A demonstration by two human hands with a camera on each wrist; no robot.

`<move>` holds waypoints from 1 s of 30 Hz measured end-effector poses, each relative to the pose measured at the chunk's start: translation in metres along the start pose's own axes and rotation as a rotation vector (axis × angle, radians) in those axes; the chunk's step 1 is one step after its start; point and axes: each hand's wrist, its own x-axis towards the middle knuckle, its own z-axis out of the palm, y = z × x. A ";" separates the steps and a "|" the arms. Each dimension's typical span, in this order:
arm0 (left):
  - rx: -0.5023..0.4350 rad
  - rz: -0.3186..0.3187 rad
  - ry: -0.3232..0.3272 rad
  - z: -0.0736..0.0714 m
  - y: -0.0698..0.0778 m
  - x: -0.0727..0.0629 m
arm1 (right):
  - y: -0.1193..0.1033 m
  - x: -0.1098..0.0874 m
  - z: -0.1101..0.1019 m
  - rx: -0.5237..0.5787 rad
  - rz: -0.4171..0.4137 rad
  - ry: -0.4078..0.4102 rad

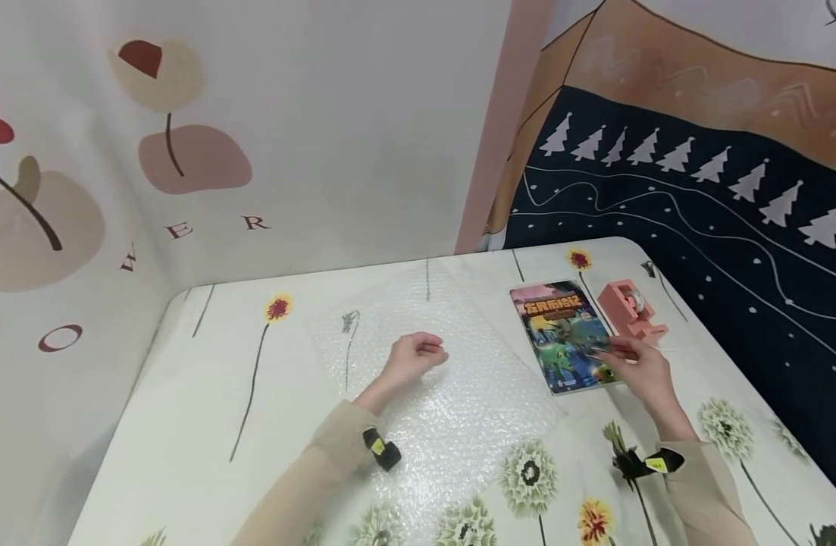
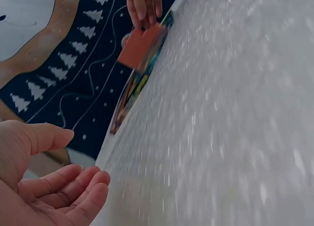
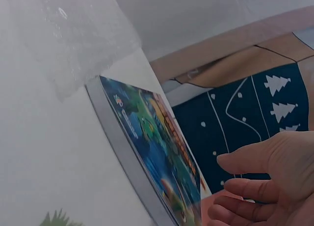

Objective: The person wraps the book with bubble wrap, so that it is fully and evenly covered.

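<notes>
A sheet of bubble wrap [image 1: 458, 394] lies flat on the table. Over its middle hovers my left hand [image 1: 414, 360], fingers loosely bent and nothing between them; the thumb stands apart from the fingers [image 2: 93, 186] in the left wrist view. On the right lies a thick book [image 1: 561, 334] with a colourful cover. My right hand [image 1: 643, 371] is over the book's right side, thumb and fingers apart in the right wrist view, with nothing seen in its grasp. Just beyond that hand stands a pink tape dispenser [image 1: 625, 307], partly overlapped by the fingertips.
A white cloth with printed flowers covers the table [image 1: 206, 394]. Behind it rises a pale curtain [image 1: 349, 152] with printed shapes. A dark curtain with white trees [image 1: 663, 205] hangs along the right edge, close to the dispenser.
</notes>
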 end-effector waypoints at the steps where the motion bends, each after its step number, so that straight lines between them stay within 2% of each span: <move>1: -0.009 0.008 -0.018 0.006 0.003 0.002 | 0.001 -0.001 -0.001 0.001 -0.001 0.001; 6: -0.056 0.049 -0.080 0.039 0.020 0.013 | 0.010 -0.004 -0.003 -0.004 0.037 0.020; 11: -0.088 0.036 -0.115 0.072 0.034 0.023 | 0.007 -0.006 -0.007 -0.014 0.090 0.004; 16: -0.098 -0.025 -0.150 0.097 0.042 0.033 | -0.023 -0.015 -0.016 -0.011 0.175 -0.032; 19: -0.096 -0.072 -0.149 0.107 0.044 0.039 | -0.041 -0.021 -0.021 0.015 0.224 -0.045; 22: -0.118 -0.124 -0.133 0.116 0.046 0.044 | -0.047 -0.023 -0.022 0.027 0.248 -0.035; 25: -0.126 -0.176 -0.117 0.125 0.047 0.045 | -0.038 -0.020 -0.019 0.034 0.249 -0.020; 27: -0.143 -0.202 -0.106 0.130 0.049 0.045 | -0.022 -0.016 -0.014 0.021 0.241 -0.007; 30: -0.163 -0.203 -0.086 0.138 0.052 0.045 | 0.003 -0.009 -0.007 0.002 0.214 0.002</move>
